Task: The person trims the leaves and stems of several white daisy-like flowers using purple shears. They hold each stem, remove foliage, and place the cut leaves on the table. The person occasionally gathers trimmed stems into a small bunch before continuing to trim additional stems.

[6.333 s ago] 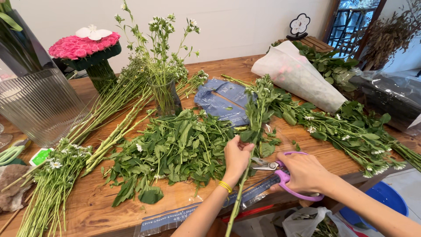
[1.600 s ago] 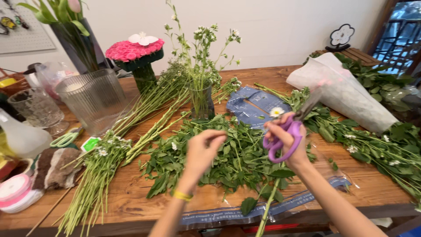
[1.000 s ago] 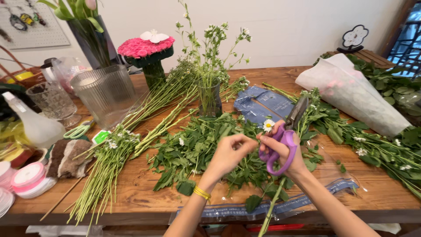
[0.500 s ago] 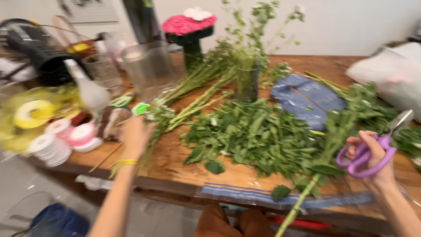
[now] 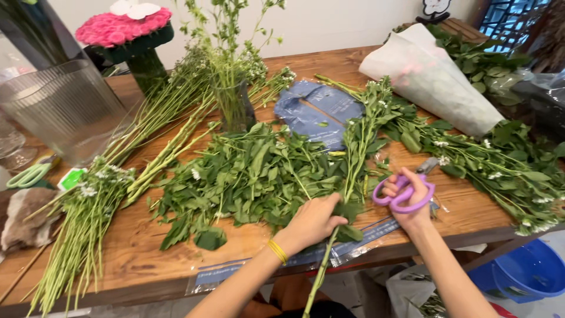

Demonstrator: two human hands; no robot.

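Our left hand (image 5: 312,221), out by the tape rolls a moment ago, is back and closed around a leafy stem (image 5: 353,159) hanging over the wooden table (image 5: 141,235) edge. Our right hand (image 5: 412,197) grips purple scissors (image 5: 406,188) just beside it. A white wall stands behind.

left hand (image 5: 315,221) gripping stem (image 5: 352,171), right hand (image 5: 412,197) holding scissors (image 5: 406,189)

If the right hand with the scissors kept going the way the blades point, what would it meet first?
Probably the leafy white-flowered stems just beyond the scissors in the right hand, then the paper-wrapped bouquet; depth is unclear.
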